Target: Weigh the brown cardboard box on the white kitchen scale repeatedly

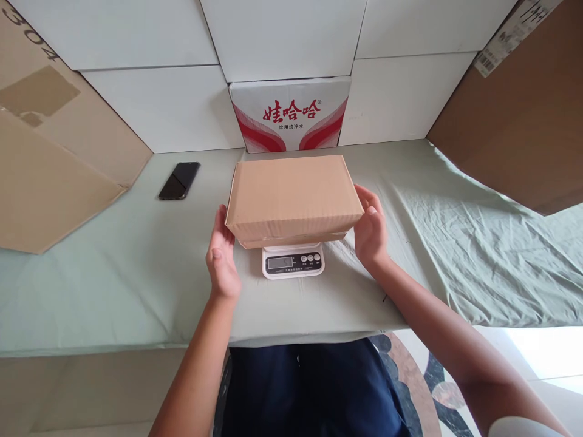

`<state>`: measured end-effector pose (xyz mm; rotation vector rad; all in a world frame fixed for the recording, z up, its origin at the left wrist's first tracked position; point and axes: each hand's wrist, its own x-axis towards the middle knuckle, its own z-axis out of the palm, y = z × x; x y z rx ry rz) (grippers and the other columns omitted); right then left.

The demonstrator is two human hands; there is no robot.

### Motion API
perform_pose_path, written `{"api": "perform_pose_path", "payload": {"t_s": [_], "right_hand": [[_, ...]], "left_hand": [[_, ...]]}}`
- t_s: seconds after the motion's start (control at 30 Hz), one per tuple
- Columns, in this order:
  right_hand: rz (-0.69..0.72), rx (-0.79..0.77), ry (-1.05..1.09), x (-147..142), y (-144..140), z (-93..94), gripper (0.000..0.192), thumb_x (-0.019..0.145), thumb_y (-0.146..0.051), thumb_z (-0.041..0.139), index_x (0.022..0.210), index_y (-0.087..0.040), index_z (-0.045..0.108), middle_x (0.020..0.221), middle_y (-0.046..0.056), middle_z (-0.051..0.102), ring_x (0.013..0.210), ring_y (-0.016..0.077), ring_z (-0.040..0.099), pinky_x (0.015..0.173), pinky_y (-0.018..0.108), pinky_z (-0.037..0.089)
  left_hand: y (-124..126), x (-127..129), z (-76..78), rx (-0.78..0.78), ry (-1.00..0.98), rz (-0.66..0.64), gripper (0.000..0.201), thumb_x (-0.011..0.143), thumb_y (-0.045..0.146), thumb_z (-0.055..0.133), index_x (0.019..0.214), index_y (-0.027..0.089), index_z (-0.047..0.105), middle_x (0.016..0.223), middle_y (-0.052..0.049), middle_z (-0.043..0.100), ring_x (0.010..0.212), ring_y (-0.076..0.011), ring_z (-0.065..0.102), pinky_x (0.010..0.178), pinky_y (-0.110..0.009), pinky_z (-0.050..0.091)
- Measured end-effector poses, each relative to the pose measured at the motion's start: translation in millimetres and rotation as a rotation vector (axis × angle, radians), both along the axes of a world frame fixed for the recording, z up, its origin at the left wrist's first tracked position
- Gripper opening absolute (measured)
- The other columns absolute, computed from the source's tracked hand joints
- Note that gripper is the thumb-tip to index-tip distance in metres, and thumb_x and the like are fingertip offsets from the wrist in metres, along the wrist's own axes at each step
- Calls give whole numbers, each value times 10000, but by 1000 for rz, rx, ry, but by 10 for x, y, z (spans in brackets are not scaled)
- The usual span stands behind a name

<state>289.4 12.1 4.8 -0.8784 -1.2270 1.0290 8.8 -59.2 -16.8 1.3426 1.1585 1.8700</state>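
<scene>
A closed brown cardboard box [294, 188] sits over a white digital kitchen scale [294, 273], covering most of its platform. The scale's display and round buttons show in front of the box; no reading can be made out. My left hand [223, 258] is against the box's left side, palm inward, fingers pointing away from me. On the opposite side, my right hand [371, 233] has its fingers along the box's right end and its thumb near the front corner. Together they grip the box from both ends. The fingertips are partly hidden.
A black phone [180, 180] lies at the left on the pale green cloth [136, 273]. Behind stands a white and red printed carton [291, 97] against white panels. Large cardboard pieces [59, 152] [523, 121] flank both sides. The cloth is wrinkled at right.
</scene>
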Motion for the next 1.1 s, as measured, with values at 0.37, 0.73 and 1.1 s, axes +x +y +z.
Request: {"api": "perform_pose_path", "payload": {"t_s": [0.37, 0.73, 1.1], "right_hand": [[94, 41, -90, -76, -137, 12, 742, 899, -772, 503, 1546, -429, 382, 1729, -26, 385, 1639, 327, 317, 1312, 652, 328], [157, 33, -89, -102, -145, 69, 770, 876, -796, 492, 1529, -389, 460, 1664, 4, 483, 1599, 348, 380, 1255, 601, 445], [134, 48, -83, -107, -28, -76, 775, 885, -799, 481, 1540, -386, 451, 1668, -9, 487, 1571, 353, 428, 1266, 599, 439]], "left_hand": [[-18, 44, 16, -49, 42, -20, 799, 890, 824, 448, 1380, 227, 651, 1397, -148, 671, 1350, -351, 610, 1052, -436, 532], [-48, 43, 21, -60, 85, -39, 766, 905, 811, 457, 1332, 214, 673, 1284, -145, 707, 1280, -353, 643, 1041, -452, 538], [-38, 71, 21, -60, 67, -58, 787, 890, 805, 498, 1361, 200, 672, 1356, -165, 698, 1347, -366, 629, 1136, -479, 498]]}}
